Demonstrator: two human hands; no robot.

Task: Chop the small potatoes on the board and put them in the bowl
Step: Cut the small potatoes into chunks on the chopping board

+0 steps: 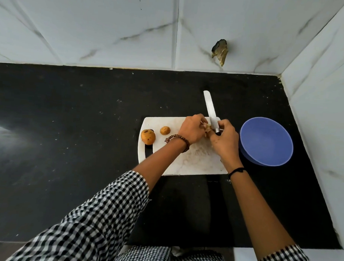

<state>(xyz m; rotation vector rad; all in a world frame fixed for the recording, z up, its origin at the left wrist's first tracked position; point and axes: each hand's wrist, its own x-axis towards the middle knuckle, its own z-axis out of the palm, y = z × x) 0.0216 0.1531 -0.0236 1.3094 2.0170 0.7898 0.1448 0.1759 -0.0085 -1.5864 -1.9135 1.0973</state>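
Observation:
A white chopping board [193,160] lies on the black counter. Two small whole potatoes sit at its left end, a larger one [148,136] and a smaller one [165,130]. My right hand [224,141] grips the handle of a knife [210,108], whose blade points away toward the wall. My left hand [192,128] holds pale chopped potato pieces [208,129] between the two hands, at the board's far edge. The blue bowl [266,141] stands just right of the board and looks empty.
The black counter [79,127] stretches wide to the left. White tiled walls close the back and the right side. A hole [220,50] breaks the back wall tile above the board. The counter's front edge runs just below my forearms.

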